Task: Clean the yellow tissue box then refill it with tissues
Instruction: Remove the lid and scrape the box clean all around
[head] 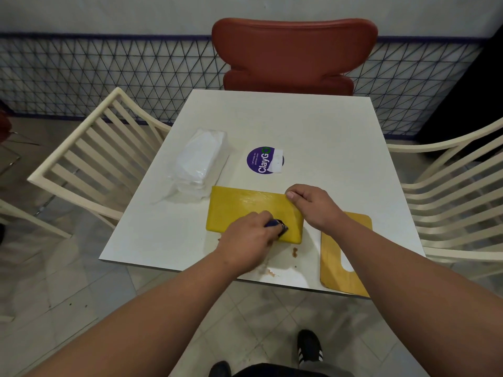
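Both forearms reach toward 12 o'clock over the counter: left hand clenched on a dark cloth, right hand pinching the yellow tissue box at its 2 o'clock corner.

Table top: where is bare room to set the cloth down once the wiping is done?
Free: the far half of the table beyond the purple sticker, toward the red chair. Crowded: near edge, with yellow box, lid, crumbs; tissue pack fills the left.

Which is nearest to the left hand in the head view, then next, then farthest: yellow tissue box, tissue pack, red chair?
From the left hand:
1. Yellow tissue box: directly under it, being wiped with a dark cloth.
2. Tissue pack: on the table, beyond and left.
3. Red chair: behind the table's far edge.
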`<state>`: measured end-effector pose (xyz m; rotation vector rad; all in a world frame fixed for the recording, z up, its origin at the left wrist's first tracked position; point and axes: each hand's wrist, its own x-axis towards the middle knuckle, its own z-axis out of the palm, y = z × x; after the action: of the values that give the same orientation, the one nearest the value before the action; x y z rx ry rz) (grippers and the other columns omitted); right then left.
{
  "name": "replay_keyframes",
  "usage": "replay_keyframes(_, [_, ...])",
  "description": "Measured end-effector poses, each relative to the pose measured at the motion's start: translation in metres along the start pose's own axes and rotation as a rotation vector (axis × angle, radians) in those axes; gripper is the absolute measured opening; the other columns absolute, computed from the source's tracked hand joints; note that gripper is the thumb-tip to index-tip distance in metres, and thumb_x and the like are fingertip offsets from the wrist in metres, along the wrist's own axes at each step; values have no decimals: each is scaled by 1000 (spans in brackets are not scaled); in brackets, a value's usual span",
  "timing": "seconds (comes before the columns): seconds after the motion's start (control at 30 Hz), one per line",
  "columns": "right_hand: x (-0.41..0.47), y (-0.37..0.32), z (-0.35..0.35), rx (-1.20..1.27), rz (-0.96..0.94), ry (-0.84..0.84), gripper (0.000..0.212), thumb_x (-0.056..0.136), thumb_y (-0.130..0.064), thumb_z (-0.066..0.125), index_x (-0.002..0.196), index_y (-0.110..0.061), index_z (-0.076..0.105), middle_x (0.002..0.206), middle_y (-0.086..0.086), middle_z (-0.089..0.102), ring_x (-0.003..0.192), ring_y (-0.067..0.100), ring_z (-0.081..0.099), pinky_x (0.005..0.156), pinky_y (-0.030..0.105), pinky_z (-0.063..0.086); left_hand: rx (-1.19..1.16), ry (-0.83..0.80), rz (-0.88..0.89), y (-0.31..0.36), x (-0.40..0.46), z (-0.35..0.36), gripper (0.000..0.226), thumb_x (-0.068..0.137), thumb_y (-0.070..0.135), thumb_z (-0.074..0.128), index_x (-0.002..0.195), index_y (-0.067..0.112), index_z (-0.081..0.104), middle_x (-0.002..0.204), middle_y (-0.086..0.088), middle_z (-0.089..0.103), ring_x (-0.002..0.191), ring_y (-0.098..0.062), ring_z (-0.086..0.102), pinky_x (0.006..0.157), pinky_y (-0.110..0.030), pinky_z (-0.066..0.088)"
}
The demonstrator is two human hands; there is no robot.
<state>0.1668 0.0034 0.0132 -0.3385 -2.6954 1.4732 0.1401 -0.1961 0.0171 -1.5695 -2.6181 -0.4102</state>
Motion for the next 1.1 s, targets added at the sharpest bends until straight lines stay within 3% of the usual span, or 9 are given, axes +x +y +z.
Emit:
replay_keyframes(0.07, [0, 0, -1, -8, -8, 0, 23, 101, -28, 46, 95, -18, 65, 88, -5, 65, 81, 10, 55, 70, 23, 43, 15, 16, 7, -5, 4, -3, 39, 93, 37, 39, 101, 22, 74, 77, -4, 57, 62, -26, 53, 44, -28, 41])
replay_keyframes(0.2, [-1, 1, -2, 8, 3, 0, 24, 101, -28, 46, 97, -16, 66, 91, -2, 66, 84, 11, 56, 72, 24, 43, -41, 80, -230, -20, 7, -11, 28, 95, 29, 52, 115, 21, 69, 98, -9, 61, 83, -31, 58, 59, -38, 52])
replay_keyframes(0.37, [0, -1, -2, 14, 4, -8, 21, 100, -28, 46, 94, -22, 65, 90, -7, 65, 84, 11, 56, 73, 27, 44, -17, 2, -33, -6, -10, 3, 37, 91, 36, 41, 106, 22, 72, 82, -3, 58, 65, -25, 56, 45, -27, 44])
replay_keyframes(0.57, [-1, -2, -2, 23, 18, -15, 22, 101, -27, 45, 97, -20, 65, 93, -6, 65, 85, 9, 56, 74, 23, 43, -90, 106, -303, -26, -27, -1, 42, 89, 39, 38, 109, 22, 71, 91, -2, 60, 69, -24, 60, 51, -30, 51])
replay_keyframes(0.77, [1, -1, -3, 24, 23, -20, 20, 100, -27, 48, 89, -22, 64, 82, -5, 62, 75, 10, 51, 68, 28, 41, -2, 11, -25, 12, -5, 6, 36, 88, 34, 43, 104, 23, 73, 80, -3, 58, 63, -24, 56, 43, -27, 41])
replay_keyframes(0.87, [3, -3, -9, 48, 32, -80, 22, 99, -28, 49, 87, -22, 66, 80, -6, 62, 75, 10, 53, 69, 27, 43, -31, 38, -131, 5, 17, -4, 28, 95, 32, 50, 115, 24, 69, 93, -5, 59, 77, -27, 58, 53, -34, 47])
replay_keyframes(0.97, [6, -6, -13, 62, 61, -130, 23, 99, -28, 49, 96, -16, 68, 93, 0, 67, 84, 13, 57, 75, 27, 46, -44, 79, -228, 1, 31, -9, 32, 98, 31, 47, 126, 27, 62, 104, -6, 56, 88, -26, 56, 61, -35, 48])
replay_keyframes(1.1, [11, -9, -19, 70, 76, -176, 20, 98, -24, 52, 95, -15, 69, 98, 2, 68, 88, 12, 57, 80, 27, 44, -38, -55, 33, 20, 29, -6, 29, 93, 28, 53, 118, 23, 68, 93, -9, 58, 78, -31, 57, 53, -33, 40])
